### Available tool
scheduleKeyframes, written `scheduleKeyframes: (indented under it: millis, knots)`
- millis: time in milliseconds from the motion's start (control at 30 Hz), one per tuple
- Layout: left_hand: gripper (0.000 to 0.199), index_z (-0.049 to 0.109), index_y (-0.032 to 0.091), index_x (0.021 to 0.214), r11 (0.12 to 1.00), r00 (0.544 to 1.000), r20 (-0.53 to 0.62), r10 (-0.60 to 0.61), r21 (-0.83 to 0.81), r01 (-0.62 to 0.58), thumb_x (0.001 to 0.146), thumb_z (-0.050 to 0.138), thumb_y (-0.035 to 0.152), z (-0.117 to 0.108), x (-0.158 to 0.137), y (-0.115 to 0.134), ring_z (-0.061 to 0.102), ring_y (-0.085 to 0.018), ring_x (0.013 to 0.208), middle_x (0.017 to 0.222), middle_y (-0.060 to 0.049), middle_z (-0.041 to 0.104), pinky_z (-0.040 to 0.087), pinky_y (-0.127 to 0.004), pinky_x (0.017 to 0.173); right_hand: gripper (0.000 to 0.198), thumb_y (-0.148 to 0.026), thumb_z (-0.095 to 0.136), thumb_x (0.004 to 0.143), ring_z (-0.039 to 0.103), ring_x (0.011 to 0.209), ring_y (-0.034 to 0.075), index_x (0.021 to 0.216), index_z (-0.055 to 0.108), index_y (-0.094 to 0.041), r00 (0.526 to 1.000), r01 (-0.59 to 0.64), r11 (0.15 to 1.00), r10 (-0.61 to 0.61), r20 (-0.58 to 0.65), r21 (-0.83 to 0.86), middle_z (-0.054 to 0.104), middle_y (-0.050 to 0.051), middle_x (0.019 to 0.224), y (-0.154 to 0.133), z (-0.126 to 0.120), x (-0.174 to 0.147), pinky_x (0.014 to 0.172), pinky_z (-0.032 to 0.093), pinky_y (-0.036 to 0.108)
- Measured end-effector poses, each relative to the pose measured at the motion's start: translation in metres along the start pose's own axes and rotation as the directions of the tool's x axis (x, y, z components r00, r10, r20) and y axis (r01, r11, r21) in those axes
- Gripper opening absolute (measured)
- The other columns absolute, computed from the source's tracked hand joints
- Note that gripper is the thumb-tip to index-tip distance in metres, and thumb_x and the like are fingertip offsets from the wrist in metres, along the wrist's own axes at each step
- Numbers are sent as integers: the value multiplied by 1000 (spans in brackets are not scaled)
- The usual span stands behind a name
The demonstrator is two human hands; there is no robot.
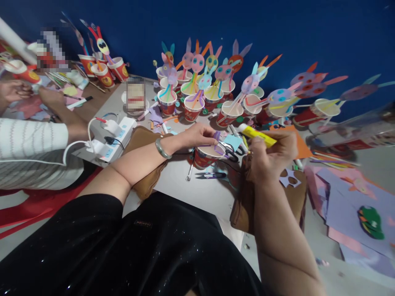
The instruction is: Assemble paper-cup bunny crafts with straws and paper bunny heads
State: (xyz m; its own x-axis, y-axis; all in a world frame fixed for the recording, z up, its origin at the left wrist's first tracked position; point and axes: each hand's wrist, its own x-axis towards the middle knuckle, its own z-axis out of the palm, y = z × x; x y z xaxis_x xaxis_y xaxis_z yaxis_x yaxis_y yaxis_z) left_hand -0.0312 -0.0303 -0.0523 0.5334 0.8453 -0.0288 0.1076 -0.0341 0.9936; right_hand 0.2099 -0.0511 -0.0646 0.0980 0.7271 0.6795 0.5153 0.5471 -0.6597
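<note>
Mid-frame, my left hand [199,136] pinches a purple strip [217,135] above the cup [202,159], likely steadying it; my right hand [276,154] grasps a yellow tube [262,137].

The left hand [200,135] is pinching a small purple strip [217,135] at a red, white-rimmed paper cup [204,160]; the right hand [273,158] is gripping a yellow, white-ended cylindrical stick [259,136].
</note>
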Motion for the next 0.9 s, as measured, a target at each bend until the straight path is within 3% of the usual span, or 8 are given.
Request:
scheduleKeyframes:
  millis: [133,233,333,433,600,667,733,900]
  knots:
    - [22,69,11,72,1000,1000,-7,20,-19,-20,74,79,31,4,-1,5,50,-8,64,66,3,60,36,-23,64,13,-35,68,89,63,72,20,96,63,-25,956,262,963,-250,152,-65,67,2,83,-17,8,-12,67,53,36]
    - [22,67,12,68,999,999,-38,24,24,-23,74,79,29,6,-2,9,46,-7,62,64,4,57,34,-22,61,13,-36,66,91,65,77,22,98,64,-25,920,353,927,-318,229,-127,70,3,83,-22,13,-17,72,54,38]
    - [24,65,12,67,999,999,-35,15,35,-14,74,79,31,8,-3,11,45,-7,62,62,5,54,33,-22,60,15,-37,64,93,67,81,24,100,64,-24,937,315,926,-269,221,-209,71,6,86,-22,14,-18,80,55,41]
    - [29,64,12,67,1000,1000,16,6,28,-7,74,79,36,10,-5,12,45,-7,60,62,5,54,33,-23,59,18,-40,65,94,68,84,25,101,64,-23,977,207,955,-189,103,-212,70,7,91,-15,13,-14,83,55,44]
    - [31,63,13,65,997,999,32,12,81,-15,74,78,39,9,-7,15,43,-6,59,60,5,52,31,-22,56,21,-45,58,97,71,77,23,109,57,-28,973,-62,975,107,-205,214,65,4,93,22,0,10,62,54,37]
    - [32,62,13,64,995,998,50,27,99,-31,74,78,39,6,-7,16,42,-6,58,59,5,51,31,-22,56,22,-44,52,99,74,89,25,115,57,-30,984,-107,941,147,-104,320,68,7,99,35,-10,21,65,56,39]
    - [34,60,14,63,993,995,90,42,105,-51,74,79,40,4,-7,16,43,-7,58,58,5,50,32,-22,56,30,-48,43,104,74,96,26,124,59,-31,988,-139,941,111,107,308,71,10,109,36,-19,26,71,58,42]
    - [35,61,13,64,989,983,175,58,122,-80,78,77,40,2,-7,17,45,-7,60,60,3,52,35,-22,57,36,-56,61,96,73,85,22,118,60,-27,900,-303,867,124,418,396,75,7,98,7,-13,15,76,58,39]
